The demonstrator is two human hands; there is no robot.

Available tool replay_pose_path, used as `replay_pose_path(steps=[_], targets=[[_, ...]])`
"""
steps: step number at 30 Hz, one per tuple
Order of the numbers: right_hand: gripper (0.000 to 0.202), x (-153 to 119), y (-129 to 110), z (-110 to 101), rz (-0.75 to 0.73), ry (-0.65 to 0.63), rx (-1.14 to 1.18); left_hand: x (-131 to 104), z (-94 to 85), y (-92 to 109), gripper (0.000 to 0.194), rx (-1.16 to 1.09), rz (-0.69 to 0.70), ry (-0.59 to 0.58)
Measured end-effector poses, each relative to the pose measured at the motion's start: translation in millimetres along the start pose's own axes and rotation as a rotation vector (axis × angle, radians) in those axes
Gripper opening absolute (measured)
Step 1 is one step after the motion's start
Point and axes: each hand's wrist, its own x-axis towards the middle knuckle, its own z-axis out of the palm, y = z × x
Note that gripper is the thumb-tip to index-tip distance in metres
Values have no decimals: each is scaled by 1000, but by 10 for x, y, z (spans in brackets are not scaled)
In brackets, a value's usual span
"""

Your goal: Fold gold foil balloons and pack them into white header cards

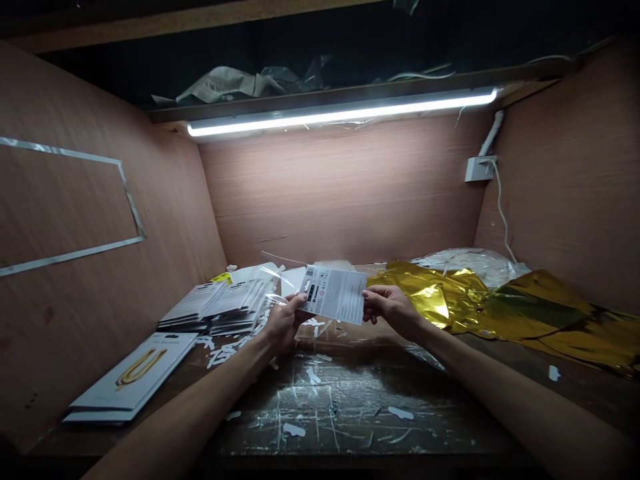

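A printed packaging card point(337, 293) with a barcode and a hang slot is held up in front of me, its text side facing me. My left hand point(287, 320) pinches its left edge, and a clear plastic strip shows by the fingers. At the card's right edge, my right hand point(390, 307) grips with thumb and fingers. Small white paper cutouts point(295, 430) lie scattered on the dark tabletop point(350, 387) below. Shiny gold foil pieces point(430, 297) are spread to the right of my right hand.
Stacks of similar cards point(225, 300) stand at the left. Nearer, a white pack point(135, 377) shows a gold U-shaped balloon picture. A clear plastic bag point(465, 259) lies at the back right. Wooden walls enclose the bench under a tube light point(345, 112); a cable point(504, 213) hangs at right.
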Motion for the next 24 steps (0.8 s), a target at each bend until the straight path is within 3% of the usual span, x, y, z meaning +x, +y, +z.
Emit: replay_pose_path(steps=[13, 19, 24], targets=[[40, 16, 63, 22, -170, 222, -195, -124, 167, -26, 18, -54, -20, -55], [38, 54, 58, -38, -148, 265, -164, -113, 207, 52, 27, -40, -6, -64], [33, 52, 140, 11, -105, 407, -99, -106, 193, -31, 37, -2, 5, -80]])
